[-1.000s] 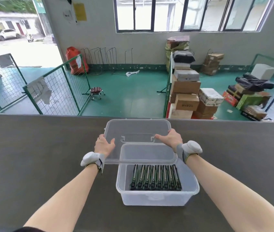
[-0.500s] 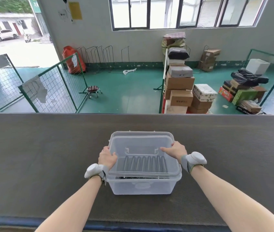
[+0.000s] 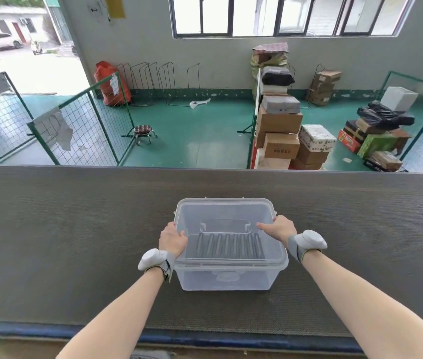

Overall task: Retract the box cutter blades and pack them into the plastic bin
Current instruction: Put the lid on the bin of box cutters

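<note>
Since a second ago the clear lid (image 3: 224, 216) has gone from hanging tilted over the back of the plastic bin (image 3: 227, 277) to sitting flat on its rim, box cutters (image 3: 228, 246) lined up inside. Left hand (image 3: 172, 239) is curled over the lid's left edge and right hand (image 3: 277, 229) over the right edge, both gripping it. So each side is already covered, and I'd guess what's left is pressing straight down to snap it shut.
</note>
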`<action>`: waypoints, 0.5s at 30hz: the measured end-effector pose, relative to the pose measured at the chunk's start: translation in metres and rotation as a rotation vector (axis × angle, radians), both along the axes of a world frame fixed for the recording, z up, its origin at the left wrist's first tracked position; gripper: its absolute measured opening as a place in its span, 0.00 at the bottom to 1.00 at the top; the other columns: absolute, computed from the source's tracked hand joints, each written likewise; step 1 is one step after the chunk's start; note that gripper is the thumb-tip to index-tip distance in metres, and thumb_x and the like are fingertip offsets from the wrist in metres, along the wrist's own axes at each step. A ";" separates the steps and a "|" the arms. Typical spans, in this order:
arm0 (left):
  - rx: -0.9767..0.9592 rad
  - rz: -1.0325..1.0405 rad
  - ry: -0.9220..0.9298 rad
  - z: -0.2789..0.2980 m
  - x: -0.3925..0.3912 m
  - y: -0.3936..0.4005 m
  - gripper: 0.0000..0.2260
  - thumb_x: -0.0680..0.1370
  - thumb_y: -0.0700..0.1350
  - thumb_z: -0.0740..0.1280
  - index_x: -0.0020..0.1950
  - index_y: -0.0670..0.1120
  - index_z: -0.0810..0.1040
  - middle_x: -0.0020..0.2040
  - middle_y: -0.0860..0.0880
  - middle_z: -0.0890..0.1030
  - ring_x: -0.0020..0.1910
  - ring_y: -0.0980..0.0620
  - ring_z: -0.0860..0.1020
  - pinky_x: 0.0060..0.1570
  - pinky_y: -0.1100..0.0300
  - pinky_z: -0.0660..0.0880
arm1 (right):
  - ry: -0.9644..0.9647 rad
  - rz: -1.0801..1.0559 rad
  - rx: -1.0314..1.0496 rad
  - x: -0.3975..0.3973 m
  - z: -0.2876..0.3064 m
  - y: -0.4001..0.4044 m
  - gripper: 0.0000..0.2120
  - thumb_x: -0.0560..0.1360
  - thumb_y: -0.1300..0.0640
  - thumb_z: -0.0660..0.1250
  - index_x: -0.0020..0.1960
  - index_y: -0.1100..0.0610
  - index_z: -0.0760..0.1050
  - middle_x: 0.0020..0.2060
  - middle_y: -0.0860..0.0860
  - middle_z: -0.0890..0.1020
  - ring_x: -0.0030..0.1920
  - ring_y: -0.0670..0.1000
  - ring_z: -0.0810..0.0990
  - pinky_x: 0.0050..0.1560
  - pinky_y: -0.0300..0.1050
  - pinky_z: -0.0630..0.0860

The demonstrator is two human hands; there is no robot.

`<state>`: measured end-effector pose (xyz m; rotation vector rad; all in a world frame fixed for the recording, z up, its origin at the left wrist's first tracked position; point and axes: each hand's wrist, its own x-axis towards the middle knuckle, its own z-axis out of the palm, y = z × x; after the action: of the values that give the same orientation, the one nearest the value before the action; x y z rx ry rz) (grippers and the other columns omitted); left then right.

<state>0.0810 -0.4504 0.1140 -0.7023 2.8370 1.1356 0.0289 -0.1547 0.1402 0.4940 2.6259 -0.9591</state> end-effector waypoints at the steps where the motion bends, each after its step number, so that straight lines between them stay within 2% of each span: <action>1: -0.026 -0.012 0.000 0.000 0.001 0.001 0.19 0.79 0.42 0.64 0.69 0.39 0.71 0.64 0.38 0.78 0.64 0.38 0.75 0.61 0.52 0.71 | -0.010 0.011 0.024 0.000 0.000 0.000 0.30 0.72 0.42 0.72 0.66 0.61 0.75 0.62 0.57 0.81 0.63 0.59 0.79 0.63 0.50 0.77; 5: -0.093 -0.037 0.019 -0.004 0.006 0.006 0.13 0.79 0.42 0.62 0.61 0.40 0.77 0.59 0.39 0.80 0.58 0.37 0.78 0.56 0.50 0.73 | -0.044 0.051 0.147 0.002 -0.001 -0.001 0.26 0.76 0.45 0.68 0.65 0.64 0.75 0.62 0.59 0.80 0.64 0.61 0.78 0.61 0.48 0.75; 10: -0.197 -0.021 0.024 -0.008 0.012 0.007 0.13 0.81 0.43 0.58 0.60 0.39 0.77 0.59 0.39 0.79 0.57 0.36 0.77 0.54 0.49 0.73 | -0.064 0.101 0.274 0.006 -0.006 -0.003 0.26 0.80 0.45 0.63 0.67 0.64 0.73 0.65 0.61 0.78 0.66 0.61 0.77 0.65 0.50 0.73; 12: -0.208 -0.016 0.024 -0.009 0.014 0.007 0.13 0.82 0.42 0.57 0.62 0.41 0.76 0.59 0.40 0.79 0.58 0.37 0.77 0.55 0.49 0.73 | -0.082 0.123 0.281 0.006 -0.009 0.001 0.26 0.80 0.45 0.62 0.68 0.64 0.73 0.66 0.61 0.78 0.66 0.61 0.77 0.66 0.50 0.74; 15: -0.188 -0.021 0.029 -0.011 0.015 0.003 0.18 0.82 0.41 0.56 0.71 0.46 0.73 0.64 0.42 0.77 0.62 0.38 0.75 0.58 0.50 0.72 | -0.085 0.134 0.299 0.004 -0.012 0.004 0.25 0.80 0.48 0.63 0.70 0.63 0.72 0.67 0.61 0.77 0.67 0.61 0.76 0.65 0.49 0.73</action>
<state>0.0956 -0.4473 0.1025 -0.6671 2.9964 0.8911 0.0333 -0.1505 0.1280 0.4099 2.6957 -0.4961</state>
